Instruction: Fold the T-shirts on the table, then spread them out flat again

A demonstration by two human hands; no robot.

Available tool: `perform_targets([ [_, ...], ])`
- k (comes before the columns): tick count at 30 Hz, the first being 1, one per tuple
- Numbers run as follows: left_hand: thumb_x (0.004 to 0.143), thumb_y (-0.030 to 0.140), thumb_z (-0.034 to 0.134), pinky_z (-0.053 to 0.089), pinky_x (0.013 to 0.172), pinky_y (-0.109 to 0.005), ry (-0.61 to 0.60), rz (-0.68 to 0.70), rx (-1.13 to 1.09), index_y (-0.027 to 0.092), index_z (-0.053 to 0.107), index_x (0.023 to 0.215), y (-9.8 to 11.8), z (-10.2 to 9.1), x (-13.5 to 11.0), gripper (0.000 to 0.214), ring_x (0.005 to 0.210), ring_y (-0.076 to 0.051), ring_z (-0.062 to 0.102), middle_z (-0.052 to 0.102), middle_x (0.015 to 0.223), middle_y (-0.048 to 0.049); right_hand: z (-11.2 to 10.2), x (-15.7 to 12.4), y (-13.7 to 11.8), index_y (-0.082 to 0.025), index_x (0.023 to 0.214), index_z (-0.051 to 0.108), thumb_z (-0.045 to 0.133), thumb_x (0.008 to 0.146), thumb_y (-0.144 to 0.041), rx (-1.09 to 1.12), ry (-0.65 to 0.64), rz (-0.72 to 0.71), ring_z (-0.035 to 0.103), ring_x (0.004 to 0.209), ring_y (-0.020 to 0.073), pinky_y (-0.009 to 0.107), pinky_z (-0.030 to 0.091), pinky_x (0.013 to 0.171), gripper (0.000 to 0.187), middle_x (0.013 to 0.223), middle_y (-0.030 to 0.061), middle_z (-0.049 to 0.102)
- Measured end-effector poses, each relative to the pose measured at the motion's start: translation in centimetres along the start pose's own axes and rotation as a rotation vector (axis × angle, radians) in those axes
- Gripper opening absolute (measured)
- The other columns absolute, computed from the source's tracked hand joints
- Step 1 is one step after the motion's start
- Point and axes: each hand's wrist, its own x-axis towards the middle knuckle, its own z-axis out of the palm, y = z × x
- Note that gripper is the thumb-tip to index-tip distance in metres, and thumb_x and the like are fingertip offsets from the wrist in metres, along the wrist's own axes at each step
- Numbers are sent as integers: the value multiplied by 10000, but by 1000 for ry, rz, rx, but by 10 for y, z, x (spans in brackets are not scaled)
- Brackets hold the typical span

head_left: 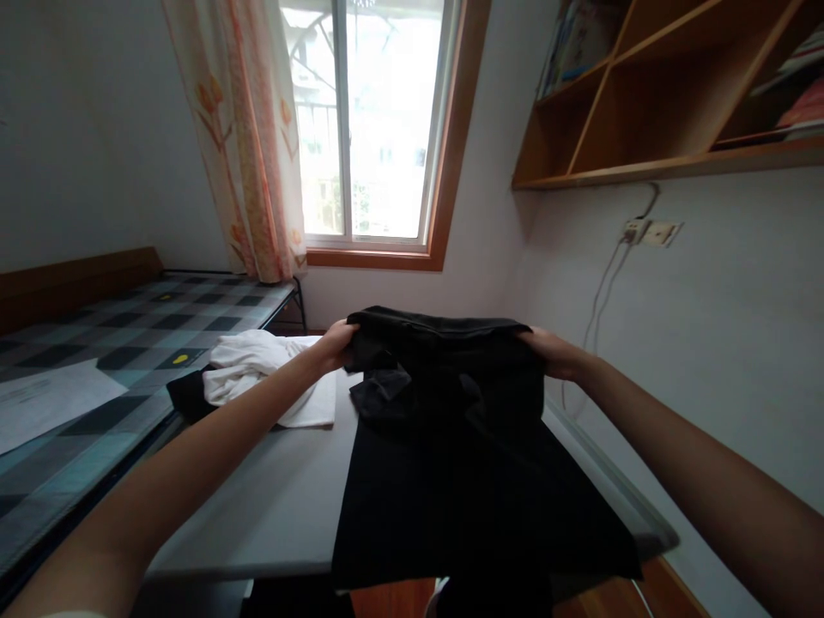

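A black garment (451,386), its exact kind unclear, is stretched between my two hands above the table. My left hand (336,345) grips its upper left corner, and my right hand (552,352) grips the upper right one. The fingers of both hands are partly hidden by the fabric. Dark cloth spreads from below the held edge down to the table's near side; where one layer ends and another begins is hard to see. Left of it, a crumpled white garment (251,365) lies on the table with a bit of black cloth (190,395) beside it.
The pale table (257,506) stands against the right wall. On the left is a bed with a checked cover (122,318) and a paper sheet (51,399). Beyond are a curtain (251,146) and a window. A wooden shelf (663,112) hangs above a socket (651,232) with a dangling cord.
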Motion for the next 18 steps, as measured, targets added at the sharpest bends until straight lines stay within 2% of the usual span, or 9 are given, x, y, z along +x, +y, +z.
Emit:
perform_targets([
  [3,690,328,710,528,575,-308,-65,-56,223,131,672,828,11,-6,-4,243,615,-205,634,688,683,-60,-6,-12,6,-176,898,696,828,559,-379,-313,-277,108,673,826,244,326,557,738,416,854,57,724],
  [5,627,359,772,519,586,-291,-181,22,451,141,702,893,11,-15,-7,350,662,-207,640,704,738,-47,-9,-15,13,-164,830,715,854,490,-351,-485,-296,127,670,802,246,327,551,738,412,818,41,724],
  [6,583,351,802,507,590,-272,-232,84,569,147,712,884,8,-20,-7,375,673,-197,635,702,743,-31,-10,-15,16,-160,800,715,853,479,-352,-519,-255,116,667,789,246,329,549,735,399,799,36,721],
  [8,529,348,821,468,570,-244,-272,181,787,141,715,762,0,-27,-4,329,655,-176,609,670,681,-4,-8,-13,22,-162,805,707,832,510,-379,-441,-138,41,662,795,243,335,544,743,387,802,38,717],
  [10,545,360,787,426,540,-234,-190,231,934,137,679,632,-10,-30,3,263,611,-160,575,608,588,15,-2,-10,24,-179,868,684,804,560,-406,-229,-35,-62,657,813,239,342,544,746,401,831,48,712],
  [13,573,291,710,395,530,-232,-19,250,1020,138,648,595,-17,-28,15,166,594,-156,553,549,531,31,12,-3,18,-208,894,630,786,584,-416,56,91,-183,644,778,238,354,539,685,404,803,57,684],
  [14,566,252,684,393,532,-233,-8,258,1034,138,636,587,-15,-26,18,125,594,-158,551,536,520,37,15,0,14,-215,884,609,784,585,-407,108,129,-216,635,761,232,353,532,664,396,786,51,670],
  [16,543,188,629,402,549,-240,-62,311,1072,140,606,562,-5,-24,23,57,606,-174,560,523,513,40,16,7,2,-221,850,559,773,599,-370,169,223,-282,605,727,200,330,509,643,362,754,19,632],
  [18,533,143,569,435,610,-262,-88,456,1116,145,607,590,15,-22,26,68,667,-206,593,562,557,25,7,14,-15,-217,805,501,746,627,-288,198,391,-356,548,686,142,282,470,636,311,715,-28,575],
])
